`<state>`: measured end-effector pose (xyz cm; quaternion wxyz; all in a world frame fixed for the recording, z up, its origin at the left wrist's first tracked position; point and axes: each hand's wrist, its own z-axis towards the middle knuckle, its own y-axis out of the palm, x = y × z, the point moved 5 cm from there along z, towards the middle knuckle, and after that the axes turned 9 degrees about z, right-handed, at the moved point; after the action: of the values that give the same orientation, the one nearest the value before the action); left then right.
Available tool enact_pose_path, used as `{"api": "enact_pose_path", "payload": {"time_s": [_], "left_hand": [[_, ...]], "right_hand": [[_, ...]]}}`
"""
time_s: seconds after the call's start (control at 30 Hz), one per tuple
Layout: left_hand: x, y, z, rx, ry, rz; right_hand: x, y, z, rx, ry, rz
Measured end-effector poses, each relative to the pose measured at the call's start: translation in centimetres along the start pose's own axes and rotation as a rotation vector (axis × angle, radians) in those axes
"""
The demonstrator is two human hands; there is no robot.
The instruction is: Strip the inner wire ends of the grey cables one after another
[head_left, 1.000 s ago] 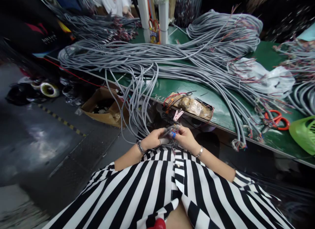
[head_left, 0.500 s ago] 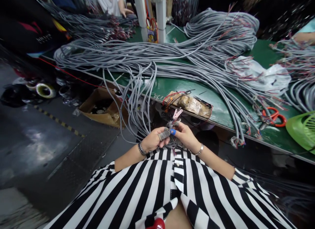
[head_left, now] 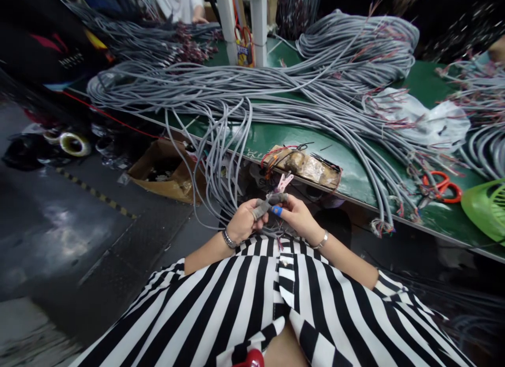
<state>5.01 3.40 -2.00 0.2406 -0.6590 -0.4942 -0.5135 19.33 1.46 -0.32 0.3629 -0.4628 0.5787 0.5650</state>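
My left hand (head_left: 245, 220) and my right hand (head_left: 299, 215) meet above my lap, fingers closed in a pinch. Grey wrapping covers some fingertips, and blue tape is on my right thumb. Between them is the end of a grey cable, mostly hidden by the fingers. Grey cables (head_left: 232, 146) hang in loops from the table edge down to my hands. Thin coloured wire ends (head_left: 280, 244) lie just below the fingers on my lap. Right beyond the fingertips, a pink clip (head_left: 284, 182) sticks up near the table edge.
Bundles of grey cable (head_left: 197, 88) spread across the green table (head_left: 284, 141). A taped block (head_left: 303, 167) sits at the table edge. Orange-handled scissors (head_left: 444, 187) and a green plastic basket (head_left: 487, 209) lie to the right. A cardboard box (head_left: 165, 177) stands below. Another person (head_left: 179, 4) is across the table.
My fingers have shifted slightly and come closer together, with the right fingertips now crossing over the left ones. The person across the table has drawn a hand back.
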Motion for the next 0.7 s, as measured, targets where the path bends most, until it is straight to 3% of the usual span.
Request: {"api": "enact_pose_path", "payload": {"time_s": [0.1,0.2,0.43,0.57,0.7], "left_hand": [[-0.1,-0.4,0.1,0.156,0.096,0.109],[-0.3,-0.4,0.1,0.202,0.149,0.155],[-0.4,-0.1,0.1,0.162,0.152,0.234],[0.0,0.1,-0.1,0.093,0.19,0.244],[-0.3,0.0,0.1,0.072,0.133,0.162]], "right_hand": [[0.5,0.1,-0.1,-0.019,0.011,-0.054],[0.6,0.3,-0.3,-0.019,-0.028,-0.121],[-0.4,-0.3,-0.1,0.131,-0.192,-0.278],[-1.0,-0.3,0.0,0.047,-0.186,-0.299],[-1.0,-0.6,0.0,0.039,-0.126,-0.238]]}}
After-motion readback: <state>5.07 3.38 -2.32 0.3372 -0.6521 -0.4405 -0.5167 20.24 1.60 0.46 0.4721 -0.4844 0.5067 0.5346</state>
